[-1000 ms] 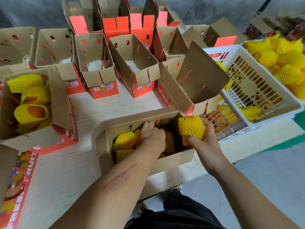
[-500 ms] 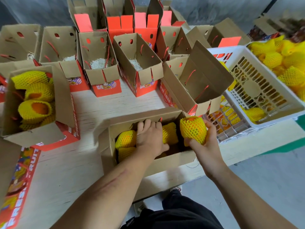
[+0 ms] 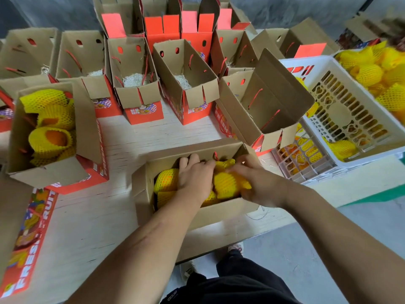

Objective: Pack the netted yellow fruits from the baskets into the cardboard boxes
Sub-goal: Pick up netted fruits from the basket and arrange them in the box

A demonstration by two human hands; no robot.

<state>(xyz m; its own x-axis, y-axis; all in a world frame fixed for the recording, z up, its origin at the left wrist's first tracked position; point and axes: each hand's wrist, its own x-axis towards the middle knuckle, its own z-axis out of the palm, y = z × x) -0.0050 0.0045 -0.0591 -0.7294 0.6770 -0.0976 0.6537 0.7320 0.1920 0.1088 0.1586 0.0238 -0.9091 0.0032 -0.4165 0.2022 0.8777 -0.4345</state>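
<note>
Pale wooden tabletop, grey concrete floor, grey wall, black trousers, shoe

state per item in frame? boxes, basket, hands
near box: open, part filled with netted fruit
left box: open, full
back boxes: open, padding only
white basket: tilted, almost empty
left hand: pressing fruit in near box
right hand: pressing fruit in near box, blurred

Bright even light, soft shadows; wide-angle edge distortion, slight motion blur.
</note>
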